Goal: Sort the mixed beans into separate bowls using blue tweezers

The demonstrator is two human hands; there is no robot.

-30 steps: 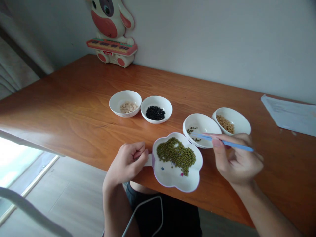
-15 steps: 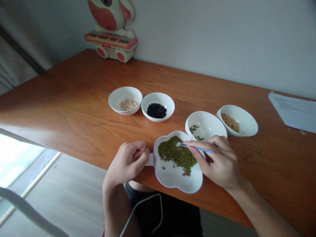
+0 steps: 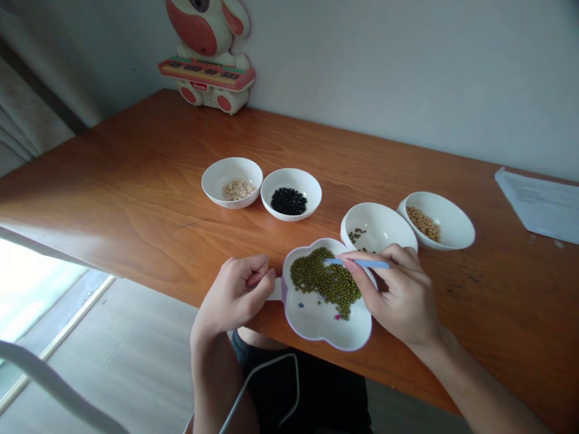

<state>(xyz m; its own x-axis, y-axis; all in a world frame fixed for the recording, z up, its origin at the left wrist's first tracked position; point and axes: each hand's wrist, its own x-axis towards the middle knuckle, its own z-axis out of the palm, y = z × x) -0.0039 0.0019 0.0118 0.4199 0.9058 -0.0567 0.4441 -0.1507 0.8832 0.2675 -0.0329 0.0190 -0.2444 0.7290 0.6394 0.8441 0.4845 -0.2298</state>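
Right grip (image 3: 403, 295) pinching blue tweezers (image 3: 368, 263), tips down at the green beans (image 3: 323, 280) in the flower-shaped dish (image 3: 310, 322); can't make out if one's caught. Left grip (image 3: 237, 292) clenched on the dish handle (image 3: 275, 291), end hidden inside. Dish sits close to the near edge of the wooden tabletop (image 3: 136, 181). Green-bean bowl (image 3: 384, 226) partly covered by right grip; wood gap left to black-bean bowl (image 3: 292, 178). Toy keyboard (image 3: 208, 70) far left, top cut off.
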